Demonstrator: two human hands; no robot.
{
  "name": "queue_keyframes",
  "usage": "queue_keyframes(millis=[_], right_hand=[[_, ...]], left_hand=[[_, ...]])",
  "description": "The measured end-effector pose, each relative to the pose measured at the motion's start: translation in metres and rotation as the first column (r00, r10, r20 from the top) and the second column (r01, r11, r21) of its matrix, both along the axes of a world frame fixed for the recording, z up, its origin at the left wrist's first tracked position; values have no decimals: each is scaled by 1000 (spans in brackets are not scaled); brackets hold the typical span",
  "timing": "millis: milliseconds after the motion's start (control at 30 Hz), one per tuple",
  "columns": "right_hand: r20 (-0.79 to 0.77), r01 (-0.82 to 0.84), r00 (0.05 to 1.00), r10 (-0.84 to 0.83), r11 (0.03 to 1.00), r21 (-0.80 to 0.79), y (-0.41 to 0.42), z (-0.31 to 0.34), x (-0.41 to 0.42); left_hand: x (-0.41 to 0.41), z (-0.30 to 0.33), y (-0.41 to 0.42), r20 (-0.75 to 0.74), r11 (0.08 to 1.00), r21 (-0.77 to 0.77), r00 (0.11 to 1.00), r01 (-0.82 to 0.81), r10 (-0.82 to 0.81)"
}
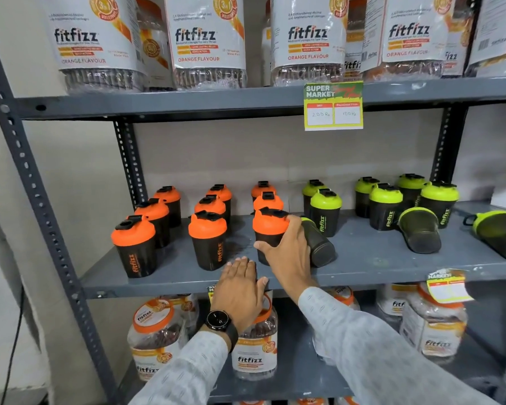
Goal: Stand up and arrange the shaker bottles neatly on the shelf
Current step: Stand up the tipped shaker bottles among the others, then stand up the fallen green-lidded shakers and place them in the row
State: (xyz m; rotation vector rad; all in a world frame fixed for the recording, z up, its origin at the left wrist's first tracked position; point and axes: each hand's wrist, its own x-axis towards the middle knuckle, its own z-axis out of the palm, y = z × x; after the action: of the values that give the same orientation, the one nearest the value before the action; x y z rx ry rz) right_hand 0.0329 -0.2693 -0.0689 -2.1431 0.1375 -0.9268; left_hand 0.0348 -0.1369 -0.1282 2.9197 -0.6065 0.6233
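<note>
Several black shaker bottles stand on the grey middle shelf (362, 258): orange-lidded ones in rows at the left, green-lidded ones at the right. My right hand (287, 252) grips the front orange-lidded shaker (268, 226) of the third row, which stands upright. Just right of it a green-lidded shaker (319, 244) lies on its side. Two more green-lidded shakers lie tipped over, one (419, 229) in the middle right and one (500, 233) at the far right. My left hand (240, 285), with a watch on the wrist, rests flat on the shelf's front edge, holding nothing.
Large fitfizz jars (208, 39) fill the top shelf, and more jars (254, 346) sit on the shelf below. A price tag (333, 106) hangs from the upper shelf edge. A perforated grey upright (27, 171) stands at the left.
</note>
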Motion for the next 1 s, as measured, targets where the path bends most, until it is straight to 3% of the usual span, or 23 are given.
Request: queue_keyframes(millis=[133,300,367,467,533,600,667,833,933,1000], right_hand=[[50,-1,999,5,996,-93,-10,9,-11],[147,136,983,-109,973,-189,-51,34,-15],[29,165,986,-162,969,-184,-73,42,-4],[-333,139,923,-192,975,-176,-100,50,13],[-526,66,848,-69,998,-26,-108,55,17],[-606,17,787,116,978,210,-112,57,18],[-661,1,720,211,952,305,-114,56,17],[-575,-7,775,262,913,407,-116,52,16],[-424,-29,862,276,864,503,-120,53,14],[-310,-18,930,196,869,495,-124,51,14]], left_hand=[[2,-3,0,24,1000,0,1000,3,-3],[1,-6,-3,62,1000,-27,998,-2,4],[0,-5,-4,57,1000,-25,998,-8,9],[-2,-3,-4,51,1000,-19,999,-11,12],[-3,-1,-4,44,1000,-18,999,-10,11],[-4,1,-4,31,1000,-5,999,-13,13],[-4,2,-4,17,1000,3,1000,-11,11],[-5,4,-3,-2,1000,10,1000,-14,14],[-5,3,-4,-2,1000,6,1000,-22,22],[-5,2,-4,-1,1000,3,1000,-26,26]])
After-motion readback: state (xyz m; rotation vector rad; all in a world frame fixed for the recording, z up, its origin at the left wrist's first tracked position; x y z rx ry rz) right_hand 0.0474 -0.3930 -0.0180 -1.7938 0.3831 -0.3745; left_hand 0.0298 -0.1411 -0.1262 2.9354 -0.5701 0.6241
